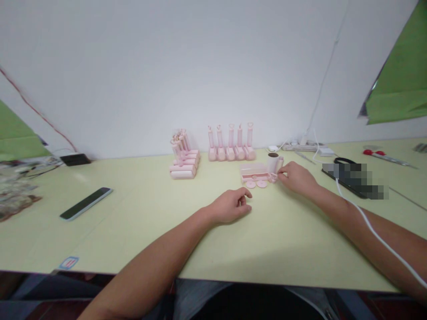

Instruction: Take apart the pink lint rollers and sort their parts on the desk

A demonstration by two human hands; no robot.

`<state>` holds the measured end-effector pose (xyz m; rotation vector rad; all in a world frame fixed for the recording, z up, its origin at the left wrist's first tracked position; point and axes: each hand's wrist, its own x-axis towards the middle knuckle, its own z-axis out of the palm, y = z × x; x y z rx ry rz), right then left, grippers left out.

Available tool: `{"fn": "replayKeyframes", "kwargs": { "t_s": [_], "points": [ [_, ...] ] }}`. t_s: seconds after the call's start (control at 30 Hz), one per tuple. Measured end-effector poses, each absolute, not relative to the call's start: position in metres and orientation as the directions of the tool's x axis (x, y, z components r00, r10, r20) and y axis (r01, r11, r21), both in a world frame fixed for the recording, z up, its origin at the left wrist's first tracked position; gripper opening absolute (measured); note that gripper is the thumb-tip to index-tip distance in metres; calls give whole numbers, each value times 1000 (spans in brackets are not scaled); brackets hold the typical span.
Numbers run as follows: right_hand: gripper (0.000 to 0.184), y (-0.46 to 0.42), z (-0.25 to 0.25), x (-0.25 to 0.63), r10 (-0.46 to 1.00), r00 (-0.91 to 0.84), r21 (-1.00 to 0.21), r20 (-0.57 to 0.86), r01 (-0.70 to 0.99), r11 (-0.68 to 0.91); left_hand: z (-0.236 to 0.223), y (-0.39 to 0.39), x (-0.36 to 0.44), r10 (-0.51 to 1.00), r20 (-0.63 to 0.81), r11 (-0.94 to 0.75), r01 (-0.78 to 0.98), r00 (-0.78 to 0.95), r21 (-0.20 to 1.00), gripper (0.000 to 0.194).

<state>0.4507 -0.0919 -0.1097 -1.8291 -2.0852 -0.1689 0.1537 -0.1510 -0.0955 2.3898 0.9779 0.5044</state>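
In the head view my left hand (pixel 233 205) rests over the table, its fingers loosely curled and apart, with nothing in them. Just beyond its fingertips lie two flat pink discs (pixel 261 183). Behind the discs is an opened pink case (pixel 247 178) with a clear lid (pixel 252 168) and a small ring-like part inside. My right hand (pixel 295 177) is at the right end of this case, fingertips pinched on a small pink piece (pixel 272 177), whose exact kind I cannot make out. A light cup with dark contents (pixel 272 162) stands just behind those fingers.
Several pink stick-like items on block bases stand in a row (pixel 231 152) near the wall. More are grouped to the left (pixel 183 171). A phone (pixel 86 203) lies at left. A power strip (pixel 298 146), dark device (pixel 350 180) and red-handled tool (pixel 375 154) are at right; a white cable (pixel 370 226) crosses my right arm.
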Motion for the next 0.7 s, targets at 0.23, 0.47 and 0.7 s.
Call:
{"fn": "replayKeyframes", "kwargs": {
  "t_s": [0.23, 0.47, 0.7],
  "points": [
    [34, -94, -109, 448, 931, -175, -85, 319, 974, 212, -93, -152, 154, 723, 133, -611, 537, 678, 582, 28],
    [46, -93, -114, 448, 912, -199, -47, 359, 972, 230, -95, -150, 153, 712, 126, -624, 539, 691, 566, 27],
    [50, -92, -113, 451, 910, -196, -37, 365, 974, 225, -94, -151, 153, 717, 121, -619, 548, 686, 563, 27]
  ]
}}
